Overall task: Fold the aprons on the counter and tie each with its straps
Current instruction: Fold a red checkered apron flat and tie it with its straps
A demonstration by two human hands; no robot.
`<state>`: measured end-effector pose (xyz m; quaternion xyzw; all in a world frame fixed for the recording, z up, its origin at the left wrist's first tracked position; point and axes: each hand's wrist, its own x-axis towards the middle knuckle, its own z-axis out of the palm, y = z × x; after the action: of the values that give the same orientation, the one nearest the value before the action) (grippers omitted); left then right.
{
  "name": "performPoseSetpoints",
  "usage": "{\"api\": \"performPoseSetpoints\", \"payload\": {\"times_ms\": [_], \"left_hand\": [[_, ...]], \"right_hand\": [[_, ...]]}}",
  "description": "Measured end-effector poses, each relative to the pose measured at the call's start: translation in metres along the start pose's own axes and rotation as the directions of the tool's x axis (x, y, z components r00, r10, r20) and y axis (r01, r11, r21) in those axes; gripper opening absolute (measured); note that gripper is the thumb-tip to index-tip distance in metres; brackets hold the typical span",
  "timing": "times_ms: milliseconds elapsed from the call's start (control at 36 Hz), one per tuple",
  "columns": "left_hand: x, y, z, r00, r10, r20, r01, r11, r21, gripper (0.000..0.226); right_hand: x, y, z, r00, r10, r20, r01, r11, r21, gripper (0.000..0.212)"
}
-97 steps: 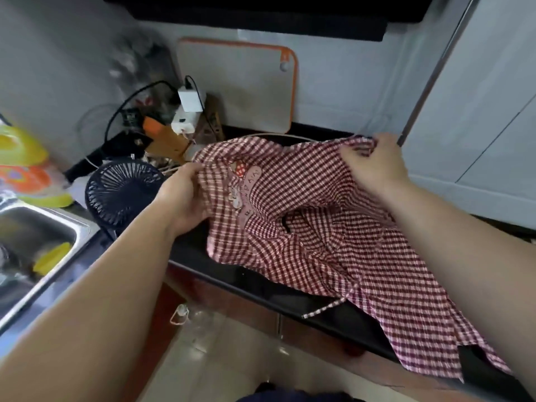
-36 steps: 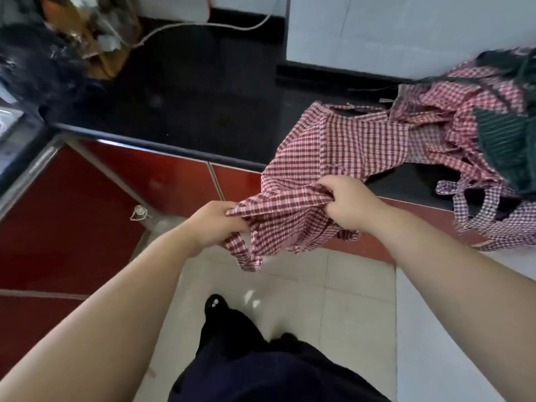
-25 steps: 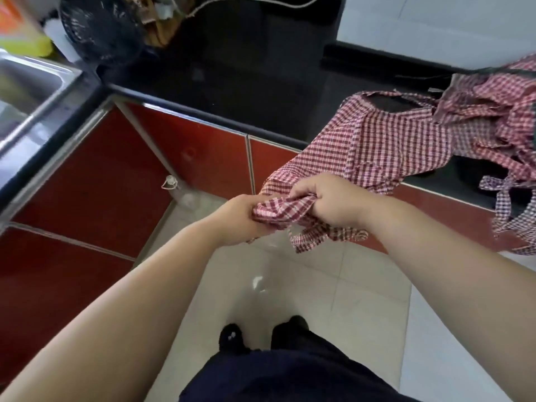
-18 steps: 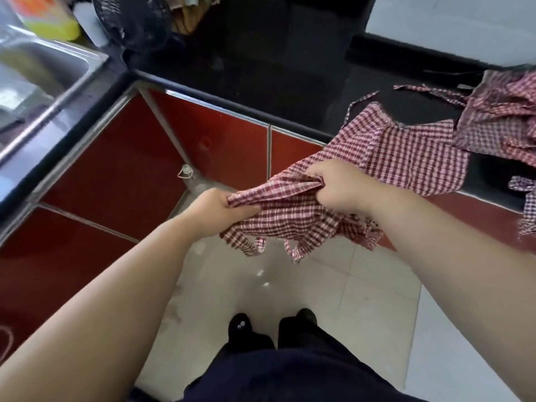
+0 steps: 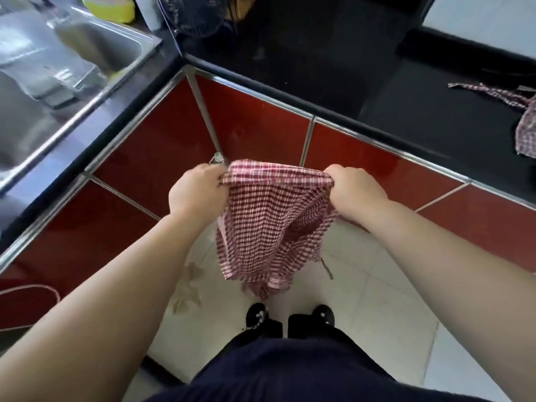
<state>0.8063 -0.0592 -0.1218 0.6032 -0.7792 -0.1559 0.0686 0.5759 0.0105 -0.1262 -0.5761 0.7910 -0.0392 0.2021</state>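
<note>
While the left hand (image 5: 197, 195) and the right hand (image 5: 355, 192) are each gripping a top corner of the red checked apron (image 5: 269, 224), the cloth is hanging folded between them, clear of the black counter (image 5: 333, 62) and in front of the red cabinet doors (image 5: 255, 123). Its lower edge is dangling above the person's black shoes (image 5: 290, 316) on the pale tiled floor (image 5: 377, 300). Another checked apron (image 5: 526, 123) is lying at the counter's far right, well apart. A steel sink (image 5: 58, 53) is sitting to the left, with a dark fan (image 5: 200, 15) behind the corner. Nothing is lying between the hands and the counter.
</note>
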Motion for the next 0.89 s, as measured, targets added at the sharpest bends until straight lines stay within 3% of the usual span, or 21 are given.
{"api": "performPoseSetpoints", "payload": {"times_ms": [56, 111, 194, 278, 333, 417, 472, 528, 611, 667, 694, 750, 833, 889], "left_hand": [[0.004, -0.001, -0.007, 0.983, 0.072, -0.167, -0.067, 0.997, 0.033, 0.026], [0.008, -0.001, -0.011, 0.969, 0.108, -0.222, -0.093, 0.993, 0.075, 0.025], [0.012, -0.001, -0.012, 0.988, 0.087, -0.128, -0.065, 0.984, 0.166, 0.024], [0.016, 0.005, -0.009, 0.998, 0.063, -0.001, -0.059, 0.949, 0.311, 0.022], [0.015, 0.007, -0.012, 0.995, 0.082, -0.065, -0.06, 0.955, 0.289, 0.022], [0.008, 0.008, -0.016, 0.973, 0.109, -0.204, -0.07, 0.979, 0.189, 0.024], [0.01, 0.011, -0.01, 0.998, 0.026, -0.065, -0.009, 0.97, 0.243, 0.022], [0.016, 0.015, -0.001, 0.985, -0.127, 0.115, 0.099, 0.97, 0.223, 0.024], [0.024, 0.023, 0.005, 0.981, -0.139, 0.133, 0.13, 0.989, 0.075, 0.025], [0.028, 0.031, 0.002, 0.986, -0.132, 0.103, 0.142, 0.984, -0.105, 0.019], [0.031, 0.037, -0.001, 0.983, -0.152, 0.1, 0.175, 0.939, -0.295, 0.024], [0.037, 0.052, -0.007, 0.965, -0.236, 0.117, 0.253, 0.71, -0.657, 0.031], [0.051, 0.067, -0.016, 0.966, -0.221, 0.137, 0.235, 0.518, -0.822, 0.023], [0.055, 0.076, -0.022, 0.98, -0.128, 0.151, 0.196, 0.524, -0.829, 0.046]], "right_hand": [[0.002, -0.001, -0.012, 0.998, 0.005, -0.06, -0.007, 0.999, -0.042, 0.025], [0.003, -0.003, -0.025, 0.993, 0.01, -0.121, -0.02, 0.997, -0.078, 0.017], [-0.002, -0.007, -0.036, 0.986, 0.026, -0.162, -0.049, 0.989, -0.137, 0.009], [-0.006, -0.007, -0.036, 0.995, 0.082, -0.058, -0.091, 0.981, -0.173, 0.009], [-0.01, -0.004, -0.036, 0.988, 0.096, -0.121, -0.106, 0.991, -0.077, 0.018], [-0.018, 0.005, -0.039, 0.934, 0.084, -0.348, -0.049, 0.993, 0.108, 0.04], [-0.014, 0.007, -0.035, 0.969, 0.129, -0.21, -0.117, 0.991, 0.066, 0.043], [-0.007, 0.008, -0.028, 0.974, 0.214, -0.071, -0.201, 0.966, 0.163, 0.041], [0.004, 0.005, -0.031, 0.93, 0.34, -0.143, -0.225, 0.831, 0.509, 0.04], [0.01, 0.007, -0.038, 0.923, 0.336, -0.188, -0.16, 0.778, 0.608, 0.041], [0.01, 0.007, -0.043, 0.926, 0.321, -0.199, -0.13, 0.765, 0.63, 0.039], [0.01, 0.011, -0.054, 0.933, 0.281, -0.227, -0.059, 0.739, 0.671, 0.026], [0.012, 0.016, -0.069, 0.948, 0.208, -0.241, 0.052, 0.647, 0.761, 0.021], [0.014, 0.023, -0.081, 0.966, 0.156, -0.205, 0.079, 0.577, 0.813, 0.032]]}}
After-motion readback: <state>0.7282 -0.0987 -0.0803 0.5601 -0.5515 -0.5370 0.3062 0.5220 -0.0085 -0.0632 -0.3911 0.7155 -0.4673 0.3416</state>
